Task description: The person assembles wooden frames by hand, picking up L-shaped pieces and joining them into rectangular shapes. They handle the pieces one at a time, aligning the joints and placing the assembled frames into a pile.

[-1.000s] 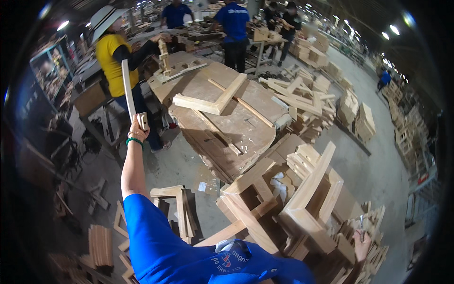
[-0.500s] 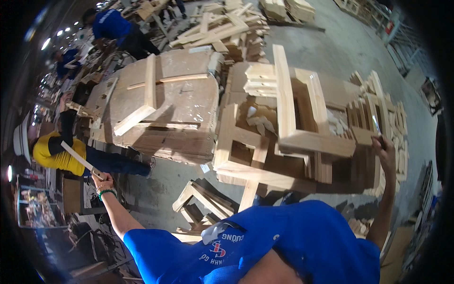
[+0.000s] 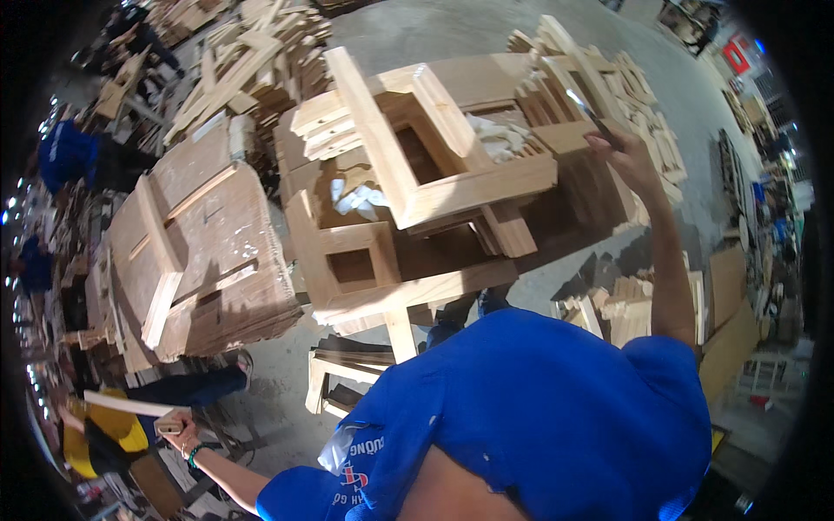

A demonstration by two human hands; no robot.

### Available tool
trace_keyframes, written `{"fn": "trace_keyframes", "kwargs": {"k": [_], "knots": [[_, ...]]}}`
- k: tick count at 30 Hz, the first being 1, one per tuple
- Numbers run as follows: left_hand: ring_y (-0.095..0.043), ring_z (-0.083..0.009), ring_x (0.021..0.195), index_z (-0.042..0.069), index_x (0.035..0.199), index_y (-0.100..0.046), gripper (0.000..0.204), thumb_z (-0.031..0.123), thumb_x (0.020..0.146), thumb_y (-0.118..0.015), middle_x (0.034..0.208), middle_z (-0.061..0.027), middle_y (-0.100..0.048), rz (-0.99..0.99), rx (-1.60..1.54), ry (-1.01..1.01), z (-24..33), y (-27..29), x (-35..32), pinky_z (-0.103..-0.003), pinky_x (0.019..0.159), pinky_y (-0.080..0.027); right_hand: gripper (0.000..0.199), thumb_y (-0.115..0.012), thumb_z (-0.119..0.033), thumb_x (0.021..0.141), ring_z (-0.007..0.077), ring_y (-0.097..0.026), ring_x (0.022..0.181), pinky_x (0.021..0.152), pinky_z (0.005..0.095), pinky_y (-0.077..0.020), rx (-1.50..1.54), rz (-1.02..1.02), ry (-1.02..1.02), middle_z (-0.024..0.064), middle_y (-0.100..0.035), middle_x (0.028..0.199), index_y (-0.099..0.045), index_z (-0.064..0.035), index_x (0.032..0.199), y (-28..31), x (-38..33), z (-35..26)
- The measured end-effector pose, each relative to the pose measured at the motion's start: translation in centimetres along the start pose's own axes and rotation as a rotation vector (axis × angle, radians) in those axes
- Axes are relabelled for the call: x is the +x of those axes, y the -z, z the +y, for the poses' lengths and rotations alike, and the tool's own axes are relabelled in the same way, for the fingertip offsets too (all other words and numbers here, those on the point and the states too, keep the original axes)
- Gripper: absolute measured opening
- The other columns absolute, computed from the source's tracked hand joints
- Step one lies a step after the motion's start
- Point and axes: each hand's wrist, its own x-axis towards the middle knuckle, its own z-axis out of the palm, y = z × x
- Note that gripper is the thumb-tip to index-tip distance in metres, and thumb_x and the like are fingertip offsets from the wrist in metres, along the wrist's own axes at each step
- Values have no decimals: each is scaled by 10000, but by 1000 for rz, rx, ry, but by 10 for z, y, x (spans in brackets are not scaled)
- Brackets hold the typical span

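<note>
My left hand (image 3: 180,434), out to the far left, is closed around the block-like end of a pale wooden piece (image 3: 130,405) whose long arm points left. On the right, my right hand (image 3: 627,154) is raised with its fingers wrapped round a slim hand tool with a shiny blade (image 3: 580,102); its exact kind is unclear. Nearest that hand are stacked wooden parts (image 3: 556,74). In front of me a U-shaped wooden frame piece (image 3: 478,193) lies on other joined frame parts (image 3: 356,260) over a cardboard-topped work surface (image 3: 473,65).
White gloves or rags (image 3: 499,137) lie among the parts. To the left stands another worn board-topped table (image 3: 230,295) with an angled wooden piece (image 3: 159,234) on it. A co-worker in yellow (image 3: 117,425) is beyond my left hand. Wood piles (image 3: 234,65) rise behind.
The view has swung to the right, so tables and frames sit further left. My left hand appears lower and my right hand higher; both keep their hold.
</note>
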Motion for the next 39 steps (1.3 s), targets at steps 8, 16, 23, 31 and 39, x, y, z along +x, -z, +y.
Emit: {"fn": "trace_keyframes", "kwargs": {"k": [8,16,23,31,39], "knots": [[-561,-214,797,127,1076,-560,433,270,707,-735,961,-72,-555,80,-42,-30,16,-9,6,-352,640,-520,396,-626,-368,881,91,-566,830,757,260,-458,150,-52,-213,29,-653,855,-662,-7,1041,9,-24,13],[-551,-221,856,102,1076,-552,362,271,771,-652,974,-78,-557,64,30,-103,20,-12,8,-369,728,-482,344,-609,-320,880,104,-589,847,782,273,-460,169,-33,-219,41,-675,885,-663,-28,1052,0,-26,20],[-541,-228,908,80,1076,-545,315,271,828,-579,984,-84,-559,2,145,-233,4,-26,14,-385,806,-448,297,-589,-234,906,101,-588,838,755,262,-471,61,-18,-140,45,-652,883,-631,22,1051,5,-32,7],[-530,-235,967,56,1076,-536,287,272,892,-496,997,-90,-561,-110,398,-624,-28,-31,0,-402,894,-409,239,-608,-205,869,58,-532,766,704,236,-441,203,-74,-244,-1,-616,781,-645,16,953,-14,-38,-31],[-519,-242,1026,31,1076,-528,293,273,957,-413,1009,-96,-563,-674,274,3,-125,-1,-59,-420,982,-371,315,-615,-313,840,118,-532,640,621,290,-435,387,-171,-203,77,-592,667,-665,-25,956,-83,-65,20]]}}
